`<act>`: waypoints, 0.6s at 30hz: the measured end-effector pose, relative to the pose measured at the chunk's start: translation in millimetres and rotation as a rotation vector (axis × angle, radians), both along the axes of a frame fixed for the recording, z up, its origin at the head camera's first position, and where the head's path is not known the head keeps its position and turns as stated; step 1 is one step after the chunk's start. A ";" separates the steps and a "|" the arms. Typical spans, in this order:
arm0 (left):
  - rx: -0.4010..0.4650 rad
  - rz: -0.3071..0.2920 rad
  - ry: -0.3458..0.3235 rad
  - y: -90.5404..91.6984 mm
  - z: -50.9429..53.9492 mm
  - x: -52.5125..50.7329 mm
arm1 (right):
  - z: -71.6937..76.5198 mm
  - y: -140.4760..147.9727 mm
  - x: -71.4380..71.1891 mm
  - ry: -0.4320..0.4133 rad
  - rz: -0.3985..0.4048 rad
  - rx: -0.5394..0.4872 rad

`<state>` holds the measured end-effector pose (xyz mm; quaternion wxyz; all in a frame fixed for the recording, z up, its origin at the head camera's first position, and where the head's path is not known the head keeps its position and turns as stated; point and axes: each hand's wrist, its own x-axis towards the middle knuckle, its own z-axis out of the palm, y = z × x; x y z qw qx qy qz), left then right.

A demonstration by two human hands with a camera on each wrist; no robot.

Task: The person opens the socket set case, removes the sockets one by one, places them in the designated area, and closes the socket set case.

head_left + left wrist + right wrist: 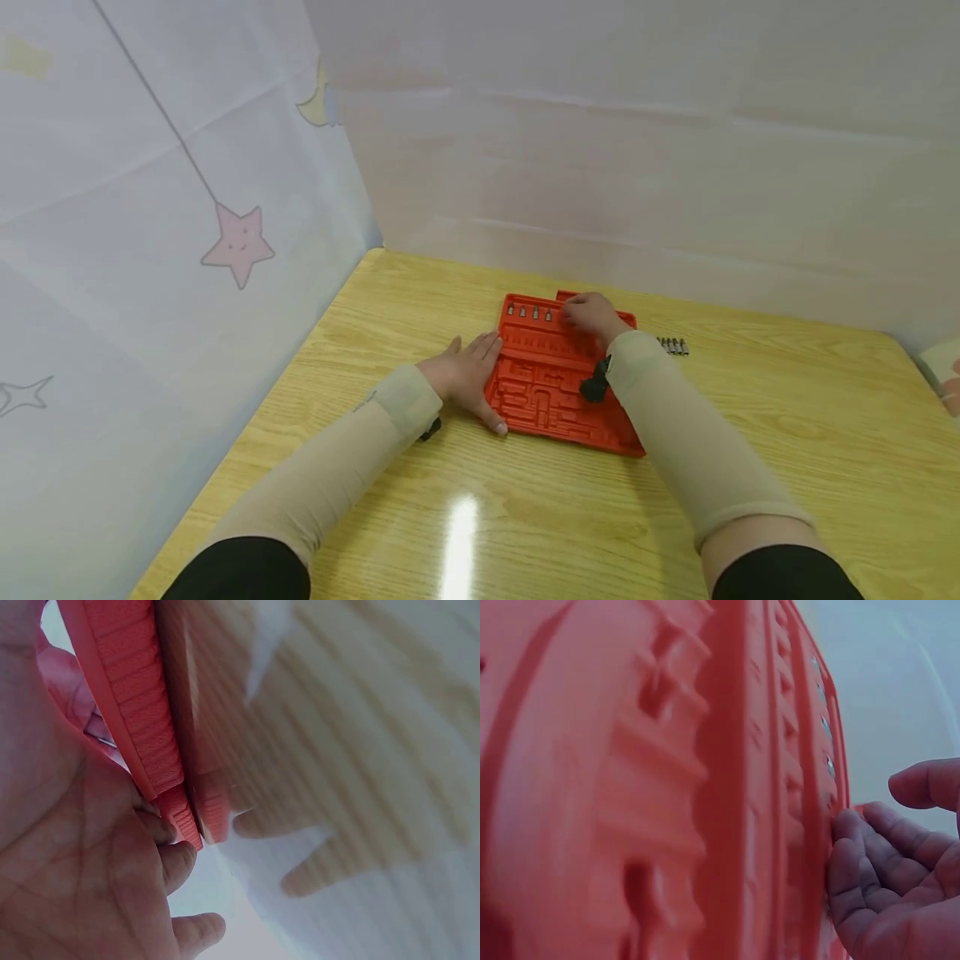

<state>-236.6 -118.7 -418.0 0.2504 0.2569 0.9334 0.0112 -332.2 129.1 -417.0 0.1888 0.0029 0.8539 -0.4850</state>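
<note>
I see the left hand straight-fingered against the red case, left side; the right hand, thumb parted, loose, at its far edge.

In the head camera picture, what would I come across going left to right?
Pink star, crescent moon, left hand, row of four small metal pieces, right hand, loose metal pieces on the table.

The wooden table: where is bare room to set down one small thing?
Bare tabletop lies right of the small metal pieces, and between the sleeves, nearer than the red case. Crowded: the case, with left hand at its edge, right hand over it.
</note>
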 end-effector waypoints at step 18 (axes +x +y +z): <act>-0.031 -0.009 0.020 2.9 3.3 0.7 | 6.9 -24.1 2.9 -0.044 0.063 0.035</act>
